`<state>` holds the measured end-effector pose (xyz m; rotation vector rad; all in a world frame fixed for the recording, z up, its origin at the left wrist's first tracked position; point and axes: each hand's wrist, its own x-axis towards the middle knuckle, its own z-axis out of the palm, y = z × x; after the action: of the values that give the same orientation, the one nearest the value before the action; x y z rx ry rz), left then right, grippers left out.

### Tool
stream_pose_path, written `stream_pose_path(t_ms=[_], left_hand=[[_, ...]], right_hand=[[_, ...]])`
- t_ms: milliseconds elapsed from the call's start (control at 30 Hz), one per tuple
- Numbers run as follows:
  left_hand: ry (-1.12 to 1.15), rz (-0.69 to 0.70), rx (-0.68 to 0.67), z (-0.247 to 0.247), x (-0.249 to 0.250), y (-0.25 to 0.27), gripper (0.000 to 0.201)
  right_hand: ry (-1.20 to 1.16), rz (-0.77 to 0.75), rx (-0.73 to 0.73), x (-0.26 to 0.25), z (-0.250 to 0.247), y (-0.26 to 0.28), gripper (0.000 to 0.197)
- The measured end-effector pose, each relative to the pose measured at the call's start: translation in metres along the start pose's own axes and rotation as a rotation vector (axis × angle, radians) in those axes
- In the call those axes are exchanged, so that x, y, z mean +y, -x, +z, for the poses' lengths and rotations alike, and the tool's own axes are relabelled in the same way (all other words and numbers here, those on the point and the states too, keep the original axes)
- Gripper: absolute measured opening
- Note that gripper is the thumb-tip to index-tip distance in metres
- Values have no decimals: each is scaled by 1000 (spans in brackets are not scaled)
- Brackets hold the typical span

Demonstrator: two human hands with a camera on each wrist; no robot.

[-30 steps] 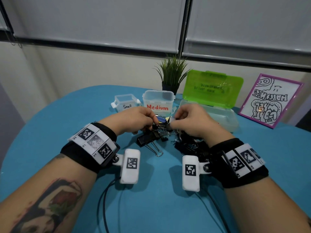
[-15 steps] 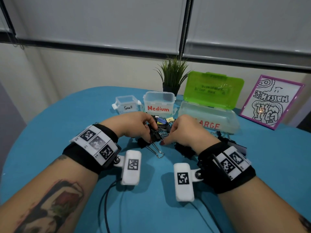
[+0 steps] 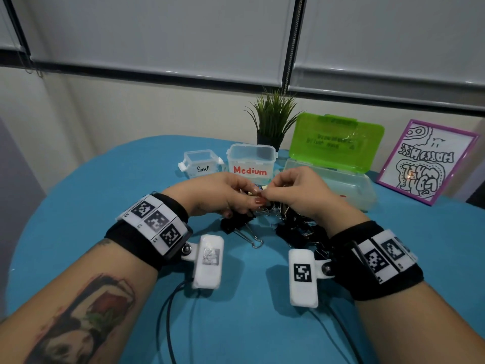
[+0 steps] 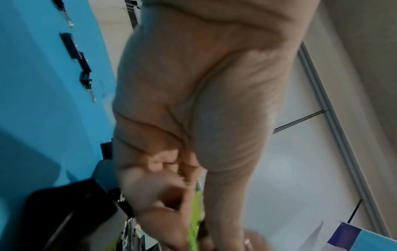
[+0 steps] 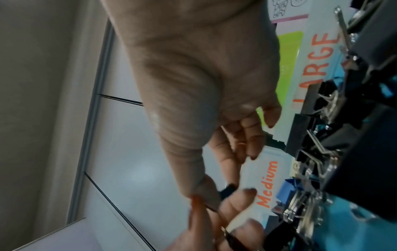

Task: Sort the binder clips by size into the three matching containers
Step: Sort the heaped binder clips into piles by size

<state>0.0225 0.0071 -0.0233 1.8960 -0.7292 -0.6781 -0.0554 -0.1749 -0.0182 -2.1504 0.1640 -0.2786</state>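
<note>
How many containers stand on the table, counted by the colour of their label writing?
Black writing: 1, the Small container
Red or orange writing: 2, the Medium container and the LARGE container
Total: 3

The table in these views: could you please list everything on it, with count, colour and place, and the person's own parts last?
Table: one, blue, under everything.
Small container: one, clear, back left.
Medium container: one, clear, red label, middle.
Large container: one, clear, open green lid, back right.
Binder clips: pile, count unclear, mostly black, under the hands.
Plant: one, green, behind the containers.
Framed drawing: one, purple frame, far right.
Left hand: pinching a clip, partly hidden.
Right hand: pinching the same clip.
</note>
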Motion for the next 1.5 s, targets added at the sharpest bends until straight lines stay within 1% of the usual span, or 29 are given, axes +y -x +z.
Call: stream_pose_path(t_ms=[33,133,167,233,300,367,433,500,567,600,633,667,700,767,833,900,933,1000,1067,1133,1167,1200,1233,1267,1300,1400,1433,1500], left_hand=[[79,9,-30,2,1,0,19],[271,22,-98,2,3,0,37],[312,31,-114,1,3,0,36],[386,42,-145,-1,5,0,27],[467,37,-147,-3,7,1,24],[496,14,-110,-4,7,0,27],[466,-35,-17,-6,5,-3,23],[330,-90,144,-12,1,-7,23],[20,-134,357,-25,-5,-8,28],[-151,-143,469,-35,-8,-8,28],[-269,-157,560,-47,-13,-8,29],[-339,-196,621,-59,-17,-8,31],[-418,-258,643,-68,-19,-6,32],[-660,-404,580,-79,-24,-3,38],[-833,-465,511,-83,-27,-1,47],[-839,-489,488,-84,-30,-1,50],[-819,-481,487,-85,-32,-4,47],[-737,-493,519,-86,-34,-6,36],[-683,-445,594,-83,-32,-6,32],[-588,-310,638,-72,-22,-3,24],[-504,-207,613,-65,-16,-2,19],[-412,-109,556,-55,-11,0,15],[-354,-30,481,-47,-8,0,14],[-336,5,405,-39,-5,0,17],[-345,15,351,-33,-6,-2,22],[-457,-17,213,-14,-10,-10,39],[-491,-18,178,-9,-12,-12,44],[-553,-59,156,-7,-14,-15,55]], right_hand=[[-53,-45,14,0,2,-1,14],[-156,-137,58,3,8,-6,8],[-194,-152,56,4,10,-6,10],[-247,-163,34,8,14,-8,17],[-247,-183,7,9,17,-8,15],[-223,-213,-1,9,18,-8,12],[-174,-235,-2,8,19,-6,18],[-45,-220,0,10,19,-7,30],[182,-169,-16,14,17,-8,47],[277,-145,-56,14,15,-8,54],[352,-130,-112,14,14,-8,58],[409,-128,-173,13,14,-7,60],[448,-129,-227,13,14,-8,61],[504,-116,-301,14,17,-10,60],[558,-91,-340,14,19,-12,55],[574,-69,-323,14,19,-14,49],[569,-68,-299,15,18,-14,46],[572,-69,-251,16,17,-14,38],[583,-67,-205,18,16,-14,31],[543,-48,-165,18,13,-14,24],[517,-36,-159,18,11,-13,22],[495,-26,-159,17,9,-13,22],[473,-21,-160,17,8,-12,21],[454,-16,-158,17,6,-12,19],[436,-9,-158,17,4,-12,18],[395,19,-156,18,1,-14,14],[377,26,-142,19,1,-15,13],[346,24,-95,22,1,-17,15]])
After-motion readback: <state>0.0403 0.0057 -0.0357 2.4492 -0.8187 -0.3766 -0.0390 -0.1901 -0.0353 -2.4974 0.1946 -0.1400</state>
